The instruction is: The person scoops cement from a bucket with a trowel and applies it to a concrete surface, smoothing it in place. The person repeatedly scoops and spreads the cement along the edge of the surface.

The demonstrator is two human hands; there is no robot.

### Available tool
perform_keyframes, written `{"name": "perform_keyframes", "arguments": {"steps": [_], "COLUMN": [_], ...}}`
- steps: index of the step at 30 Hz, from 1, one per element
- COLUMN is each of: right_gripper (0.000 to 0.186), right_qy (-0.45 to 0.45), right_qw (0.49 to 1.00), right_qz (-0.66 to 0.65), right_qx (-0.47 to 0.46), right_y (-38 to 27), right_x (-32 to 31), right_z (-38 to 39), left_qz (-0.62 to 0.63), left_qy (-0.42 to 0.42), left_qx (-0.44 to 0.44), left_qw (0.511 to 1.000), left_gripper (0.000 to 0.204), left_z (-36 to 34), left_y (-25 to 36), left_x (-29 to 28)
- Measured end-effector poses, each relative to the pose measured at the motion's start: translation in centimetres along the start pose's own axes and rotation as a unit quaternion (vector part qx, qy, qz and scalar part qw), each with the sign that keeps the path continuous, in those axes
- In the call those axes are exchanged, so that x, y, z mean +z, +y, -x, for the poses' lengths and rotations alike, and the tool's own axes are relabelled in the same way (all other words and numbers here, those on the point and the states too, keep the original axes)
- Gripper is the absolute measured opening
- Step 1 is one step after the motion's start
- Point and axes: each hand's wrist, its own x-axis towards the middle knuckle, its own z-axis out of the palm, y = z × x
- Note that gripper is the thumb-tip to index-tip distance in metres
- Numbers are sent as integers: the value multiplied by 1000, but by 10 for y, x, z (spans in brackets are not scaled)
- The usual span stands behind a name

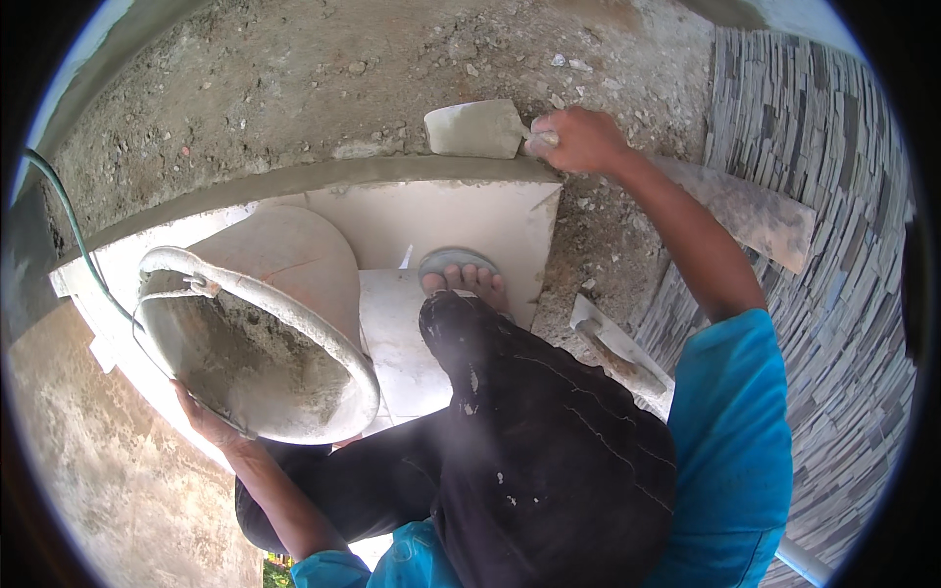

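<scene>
My right hand (580,140) is closed round the handle of a pointing trowel (475,129). The trowel's broad, mortar-smeared blade lies flat over a grey mortar strip (343,174) along the far edge of the white tiles (451,220). To the left, a large whitish bucket (294,250) is tipped on its side with its mouth toward me, its inside coated with grey mortar. My left hand (208,421) grips the bucket at its lower rim, by the wire handle; some of its fingers are hidden.
My sandalled foot (466,277) stands on the tiles. Right of it lie a plastering trowel (618,348) and a flat, dusty slab (755,211). Rough ground with rubble (294,88) stretches beyond the mortar. A stone-strip surface (804,323) fills the right, and a green hose (64,201) curves at left.
</scene>
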Motion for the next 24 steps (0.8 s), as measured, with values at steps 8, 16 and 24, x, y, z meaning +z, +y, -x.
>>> {"name": "perform_keyframes", "arguments": {"steps": [8, 16, 24], "right_gripper": [37, 39, 46], "right_qy": [1, 27, -9], "right_qw": [998, 998, 1000], "right_qz": [-39, -50, -6], "right_qx": [-49, -19, 18], "right_y": [-14, -15, 34], "right_x": [-30, -48, -10], "right_z": [41, 61, 25], "left_qz": [-41, -36, -49], "left_qy": [25, 2, -14], "left_qx": [8, 6, -66], "left_qw": [999, 999, 996], "left_gripper": [64, 63, 58], "left_z": [0, 3, -10], "left_y": [1, 2, -2], "left_x": [1, -1, -35]}}
